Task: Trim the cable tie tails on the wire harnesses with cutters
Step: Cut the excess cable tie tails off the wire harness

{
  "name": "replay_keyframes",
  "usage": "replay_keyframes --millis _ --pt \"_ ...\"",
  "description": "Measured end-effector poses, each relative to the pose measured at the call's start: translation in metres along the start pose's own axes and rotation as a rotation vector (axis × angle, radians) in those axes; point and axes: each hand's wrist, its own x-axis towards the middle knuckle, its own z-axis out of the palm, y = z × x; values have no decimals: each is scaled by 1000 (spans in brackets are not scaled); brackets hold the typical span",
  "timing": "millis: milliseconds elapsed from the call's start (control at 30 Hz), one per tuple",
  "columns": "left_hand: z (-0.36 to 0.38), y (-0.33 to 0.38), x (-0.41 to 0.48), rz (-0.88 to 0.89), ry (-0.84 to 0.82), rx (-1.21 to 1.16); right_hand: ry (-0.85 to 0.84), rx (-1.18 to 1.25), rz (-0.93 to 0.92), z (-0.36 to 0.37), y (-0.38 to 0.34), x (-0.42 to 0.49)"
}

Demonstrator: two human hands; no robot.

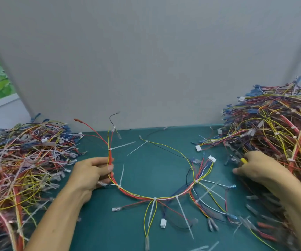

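A wire harness (153,197) of red, yellow and white wires lies in a loop on the green mat (146,171). Several white cable ties with long uncut tails (121,175) stick out from it. My left hand (90,173) grips the red and yellow bundle on the loop's left side. My right hand (260,169) lies at the foot of the right-hand pile, fingers curled round a yellow handle (243,160). Only the handle's tip shows, so I cannot tell whether it belongs to the cutters.
A large heap of harnesses with long tie tails (21,165) fills the left. Another tall heap (280,127) fills the right. A grey partition wall (146,60) stands close behind the mat. Loose connectors and cut tails lie along the front edge.
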Motion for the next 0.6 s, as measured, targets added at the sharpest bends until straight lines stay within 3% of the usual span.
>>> replay_keyframes --millis 100,267,433,600 --pt "-1 -2 1 -2 9 27 -15 -58 -16 -7 2 -3" --pt "-1 -5 3 0 38 44 -118 -13 -260 -12 -12 -14" --pt "0 -7 3 -9 69 76 -31 110 -467 9 -39 -23" --pt "1 -5 3 -29 78 89 -128 109 -628 28 -55 -31"
